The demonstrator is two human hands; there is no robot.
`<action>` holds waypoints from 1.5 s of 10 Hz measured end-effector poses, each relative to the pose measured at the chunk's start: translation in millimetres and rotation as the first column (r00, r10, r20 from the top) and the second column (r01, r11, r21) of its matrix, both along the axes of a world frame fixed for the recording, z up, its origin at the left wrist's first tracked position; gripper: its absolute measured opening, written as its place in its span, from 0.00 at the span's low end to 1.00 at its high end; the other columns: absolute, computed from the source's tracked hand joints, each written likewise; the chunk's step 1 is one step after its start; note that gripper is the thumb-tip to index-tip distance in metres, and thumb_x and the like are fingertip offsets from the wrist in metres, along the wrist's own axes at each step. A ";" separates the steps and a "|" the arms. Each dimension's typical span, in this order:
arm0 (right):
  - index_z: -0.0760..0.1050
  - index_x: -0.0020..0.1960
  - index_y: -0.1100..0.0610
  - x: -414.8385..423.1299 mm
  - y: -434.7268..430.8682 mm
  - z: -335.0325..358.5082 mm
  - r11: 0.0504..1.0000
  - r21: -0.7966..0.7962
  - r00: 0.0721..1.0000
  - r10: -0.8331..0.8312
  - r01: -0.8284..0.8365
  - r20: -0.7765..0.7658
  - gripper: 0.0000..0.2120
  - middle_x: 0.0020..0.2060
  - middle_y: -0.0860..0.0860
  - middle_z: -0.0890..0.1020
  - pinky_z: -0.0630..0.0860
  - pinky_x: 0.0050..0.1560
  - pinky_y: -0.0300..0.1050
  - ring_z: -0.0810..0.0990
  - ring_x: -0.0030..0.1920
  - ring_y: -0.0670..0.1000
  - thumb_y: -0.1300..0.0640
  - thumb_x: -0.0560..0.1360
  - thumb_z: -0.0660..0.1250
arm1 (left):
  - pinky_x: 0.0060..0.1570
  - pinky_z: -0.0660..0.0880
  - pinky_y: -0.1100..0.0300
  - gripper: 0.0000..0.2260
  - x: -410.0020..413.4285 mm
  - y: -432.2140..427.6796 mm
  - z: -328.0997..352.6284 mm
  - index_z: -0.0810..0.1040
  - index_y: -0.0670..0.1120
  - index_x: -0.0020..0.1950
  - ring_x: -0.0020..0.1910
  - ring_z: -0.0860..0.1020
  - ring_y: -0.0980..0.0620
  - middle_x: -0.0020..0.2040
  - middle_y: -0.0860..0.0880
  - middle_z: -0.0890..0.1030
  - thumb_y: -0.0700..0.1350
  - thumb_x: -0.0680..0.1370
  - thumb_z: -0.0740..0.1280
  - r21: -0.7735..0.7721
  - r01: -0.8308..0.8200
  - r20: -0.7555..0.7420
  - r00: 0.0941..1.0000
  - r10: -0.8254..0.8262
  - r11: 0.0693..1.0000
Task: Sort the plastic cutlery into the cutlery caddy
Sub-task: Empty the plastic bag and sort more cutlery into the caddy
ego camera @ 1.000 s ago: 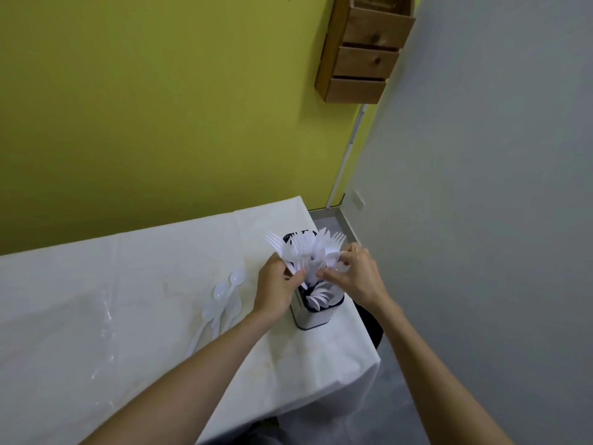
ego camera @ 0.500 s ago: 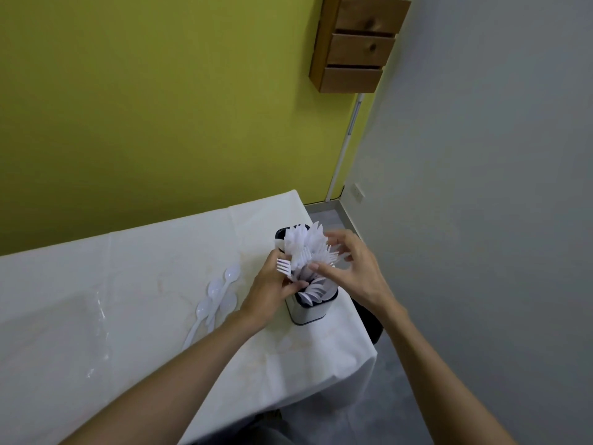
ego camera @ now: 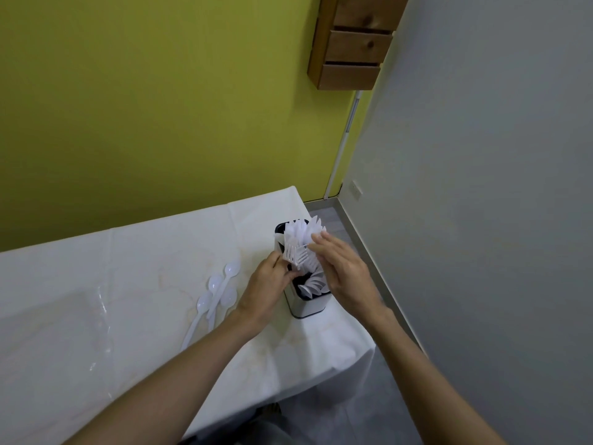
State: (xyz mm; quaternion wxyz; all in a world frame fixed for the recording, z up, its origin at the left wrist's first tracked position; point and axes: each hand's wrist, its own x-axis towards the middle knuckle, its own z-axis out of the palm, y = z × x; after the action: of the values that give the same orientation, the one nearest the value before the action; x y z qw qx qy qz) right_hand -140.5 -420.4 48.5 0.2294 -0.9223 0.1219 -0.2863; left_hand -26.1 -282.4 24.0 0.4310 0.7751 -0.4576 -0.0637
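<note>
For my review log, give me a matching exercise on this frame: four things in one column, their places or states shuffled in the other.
1. spoons
2. cutlery caddy
3. wooden drawers
4. left hand

A. mounted on the yellow wall
B. pinching forks
C. lying flat on the tablecloth
D. standing upright, packed with cutlery

Pairs: 1-C, 2-D, 3-A, 4-B
</note>
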 end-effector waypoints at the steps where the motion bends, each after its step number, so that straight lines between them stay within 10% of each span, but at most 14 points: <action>1: 0.74 0.68 0.61 -4.6 4.9 5.2 1.000 -0.020 1.000 0.000 -0.001 -0.027 0.16 0.69 0.55 0.75 0.66 0.71 0.54 0.68 0.73 0.51 0.64 0.81 0.60 | 0.50 0.71 0.71 0.15 3.4 -3.7 -13.4 0.72 0.33 0.59 0.45 0.74 0.67 0.46 0.58 0.72 0.44 0.82 0.59 0.034 0.021 0.092 0.995 -0.024 0.999; 5: 0.57 0.78 0.57 -1.3 18.8 17.1 0.976 -0.109 0.951 0.156 -0.191 -0.265 0.25 0.77 0.51 0.61 0.51 0.78 0.47 0.55 0.78 0.47 0.49 0.83 0.48 | 0.45 0.75 0.59 0.11 10.6 14.0 -16.9 0.76 0.41 0.58 0.49 0.78 0.45 0.52 0.44 0.78 0.40 0.76 0.69 0.189 -0.007 0.190 0.981 -0.030 0.982; 7: 0.67 0.74 0.56 -2.0 13.3 0.1 0.909 -0.329 0.918 0.120 -0.255 -0.379 0.25 0.76 0.50 0.62 0.51 0.78 0.53 0.54 0.78 0.51 0.46 0.84 0.47 | 0.46 0.76 0.53 0.10 15.6 33.6 -22.5 0.77 0.42 0.57 0.49 0.76 0.47 0.53 0.46 0.78 0.43 0.77 0.68 0.225 -0.024 0.207 0.978 -0.023 0.974; 9: 0.67 0.72 0.63 15.6 42.3 2.4 0.941 -0.282 0.982 0.172 -0.189 -0.083 0.21 0.74 0.58 0.66 0.57 0.76 0.49 0.63 0.75 0.54 0.56 0.83 0.55 | 0.44 0.71 0.61 0.06 31.3 67.6 -32.1 0.80 0.45 0.51 0.45 0.75 0.51 0.49 0.50 0.80 0.42 0.75 0.70 0.226 -0.189 0.303 0.946 0.115 0.956; 10: 0.78 0.62 0.64 37.4 70.8 -5.4 0.963 -0.209 0.980 0.186 -0.169 0.065 0.14 0.59 0.57 0.81 0.74 0.58 0.46 0.79 0.56 0.54 0.65 0.77 0.62 | 0.47 0.73 0.54 0.08 40.9 95.0 -48.4 0.77 0.43 0.57 0.51 0.74 0.44 0.53 0.46 0.77 0.38 0.78 0.65 0.295 -0.284 0.112 0.958 0.262 0.912; 12: 0.79 0.54 0.59 67.8 121.4 -62.5 0.897 0.413 0.831 0.106 0.157 -0.546 0.09 0.47 0.53 0.83 0.77 0.48 0.45 0.81 0.47 0.52 0.56 0.78 0.66 | 0.54 0.70 0.52 0.13 55.7 152.1 -78.1 0.74 0.40 0.55 0.54 0.74 0.40 0.55 0.41 0.75 0.44 0.75 0.70 0.635 -0.434 -0.124 0.759 0.639 0.639; 14: 0.65 0.31 0.55 105.9 145.8 -94.6 0.818 0.426 0.683 0.056 0.387 -0.728 0.21 0.22 0.46 0.67 0.62 0.26 0.37 0.65 0.24 0.45 0.47 0.76 0.68 | 0.45 0.73 0.55 0.06 51.8 172.6 -87.3 0.77 0.42 0.45 0.46 0.78 0.45 0.45 0.44 0.80 0.45 0.75 0.70 0.710 -0.329 -0.201 0.752 0.628 0.622; 15: 0.71 0.38 0.57 116.8 159.6 -107.5 0.794 0.407 0.675 -0.005 0.451 -0.738 0.16 0.25 0.47 0.71 0.63 0.27 0.37 0.70 0.26 0.45 0.46 0.75 0.69 | 0.40 0.74 0.55 0.08 53.6 178.2 -87.0 0.74 0.45 0.40 0.40 0.78 0.46 0.38 0.47 0.80 0.45 0.75 0.71 0.649 -0.365 -0.320 0.665 0.675 0.667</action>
State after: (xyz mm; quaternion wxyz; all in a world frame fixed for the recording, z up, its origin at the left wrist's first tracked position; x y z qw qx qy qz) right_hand -23.7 -260.8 -59.0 0.3847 -0.8257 0.3980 0.1087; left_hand 27.6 -104.2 -63.0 0.3067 0.9123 -0.0279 -0.2698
